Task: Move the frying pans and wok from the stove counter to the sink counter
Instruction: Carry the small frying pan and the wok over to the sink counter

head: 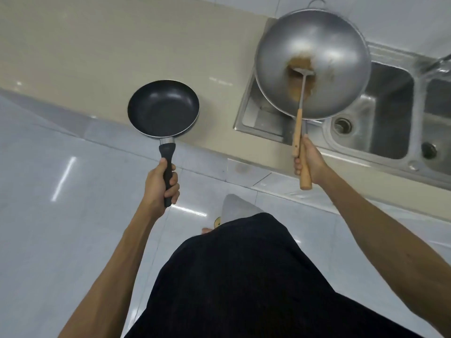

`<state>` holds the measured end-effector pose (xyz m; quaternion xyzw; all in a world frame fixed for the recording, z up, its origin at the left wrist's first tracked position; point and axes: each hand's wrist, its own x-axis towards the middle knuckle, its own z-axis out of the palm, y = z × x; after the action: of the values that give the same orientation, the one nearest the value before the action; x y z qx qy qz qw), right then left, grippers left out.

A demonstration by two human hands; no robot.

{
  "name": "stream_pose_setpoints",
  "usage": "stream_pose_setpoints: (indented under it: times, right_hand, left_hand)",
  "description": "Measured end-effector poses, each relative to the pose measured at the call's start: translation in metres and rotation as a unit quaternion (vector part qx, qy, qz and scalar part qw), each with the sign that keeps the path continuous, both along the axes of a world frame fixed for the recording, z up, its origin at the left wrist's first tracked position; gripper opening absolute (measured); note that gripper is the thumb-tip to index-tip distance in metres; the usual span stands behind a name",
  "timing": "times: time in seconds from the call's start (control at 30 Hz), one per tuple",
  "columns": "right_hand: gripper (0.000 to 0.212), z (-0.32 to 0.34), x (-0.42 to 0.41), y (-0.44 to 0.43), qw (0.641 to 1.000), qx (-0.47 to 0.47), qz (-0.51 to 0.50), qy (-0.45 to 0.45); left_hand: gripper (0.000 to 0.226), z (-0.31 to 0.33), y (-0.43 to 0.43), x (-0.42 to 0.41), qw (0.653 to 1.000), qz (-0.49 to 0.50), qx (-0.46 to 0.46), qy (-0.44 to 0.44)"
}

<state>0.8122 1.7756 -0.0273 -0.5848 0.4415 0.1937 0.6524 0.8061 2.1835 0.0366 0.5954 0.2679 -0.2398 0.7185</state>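
My left hand (159,185) grips the black handle of a small black frying pan (163,109), held level over the front edge of the beige counter (97,52). My right hand (308,162) is closed around the wooden handle of a large steel wok (312,62), which hangs over the left end of the sink (380,113). A metal spatula (301,93) with a wooden grip lies inside the wok, its blade on a brown stain at the bottom and its grip sticking out beside my right hand.
A double stainless sink with drain holes fills the right of the counter, with a faucet (439,62) at the far right. White wall tiles rise behind it. Glossy pale floor tiles lie below, and my dark clothing fills the lower middle.
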Motion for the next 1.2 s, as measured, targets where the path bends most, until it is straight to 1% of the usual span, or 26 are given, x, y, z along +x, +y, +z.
stream_pose_setpoints:
  times: [0.27,0.5,0.67,0.9,1.2]
  right_hand:
    - [0.073,-0.012,0.007,0.033,0.999,-0.014,-0.041,0.017]
    - [0.075,-0.006,0.017,0.048,0.997,-0.047,-0.054,0.028]
    - [0.077,-0.003,0.025,0.059,0.993,-0.074,-0.069,0.054]
    - [0.074,0.007,0.043,0.068,0.991,-0.074,-0.084,0.066]
    - [0.074,0.015,0.054,0.070,0.989,-0.093,-0.082,0.076]
  left_hand:
    - [0.038,-0.020,-0.008,0.112,0.998,-0.055,-0.013,0.015]
    - [0.038,-0.034,-0.014,0.205,0.993,-0.112,-0.023,0.024]
    - [0.037,-0.039,-0.020,0.257,0.984,-0.174,-0.017,0.026]
    - [0.037,-0.044,-0.028,0.308,0.979,-0.201,-0.019,0.028]
    - [0.037,-0.052,-0.031,0.334,0.979,-0.202,-0.019,0.033]
